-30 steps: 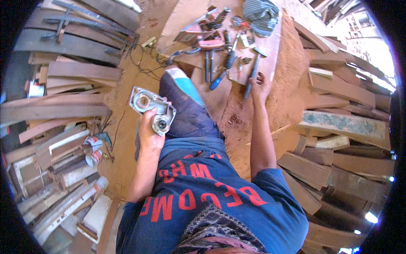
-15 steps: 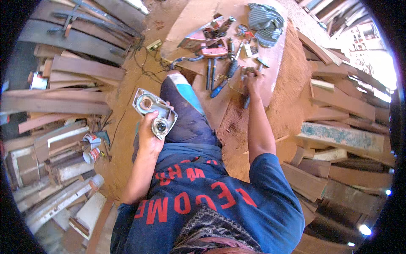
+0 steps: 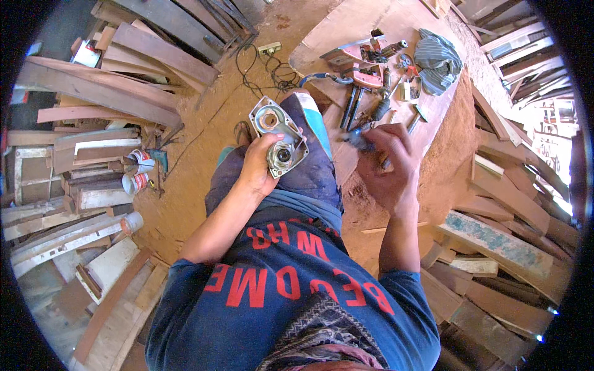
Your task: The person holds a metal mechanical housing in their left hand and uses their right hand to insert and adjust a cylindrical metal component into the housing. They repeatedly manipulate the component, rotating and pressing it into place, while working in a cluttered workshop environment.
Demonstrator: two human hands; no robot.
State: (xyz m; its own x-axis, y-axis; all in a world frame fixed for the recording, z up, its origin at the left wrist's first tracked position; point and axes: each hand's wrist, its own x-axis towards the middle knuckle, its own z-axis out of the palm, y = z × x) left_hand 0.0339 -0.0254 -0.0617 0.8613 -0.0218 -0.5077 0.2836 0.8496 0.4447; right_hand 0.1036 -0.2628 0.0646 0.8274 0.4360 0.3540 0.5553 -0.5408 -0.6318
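My left hand point(image 3: 262, 162) grips a silver metal gear housing point(image 3: 279, 136) above my thighs, its thumb lying across the middle. A round opening sits at its far end and a dark-centred ring at its near end. My right hand point(image 3: 393, 164) is raised to the right of my knee, fingers curled and smeared by motion. A dark, blurred piece point(image 3: 357, 140) shows at its fingertips; its kind is unclear. Beyond that hand lies a hammer point(image 3: 419, 115), its handle partly hidden behind it. Pliers-like dark handles point(image 3: 352, 106) lie on the board point(image 3: 322, 46).
A red power tool point(image 3: 365, 75), several small parts and a striped grey cloth point(image 3: 438, 60) lie on the board. Sawdust point(image 3: 455, 139) heaps along its right side. A black cable point(image 3: 247, 77) trails at the far left. Stacked planks point(image 3: 117, 93) stand on both sides.
My right hand has lifted off the board and come nearer to me, with a blurred dark piece at its fingertips. The housing stays in my left hand. The whole view has shifted.
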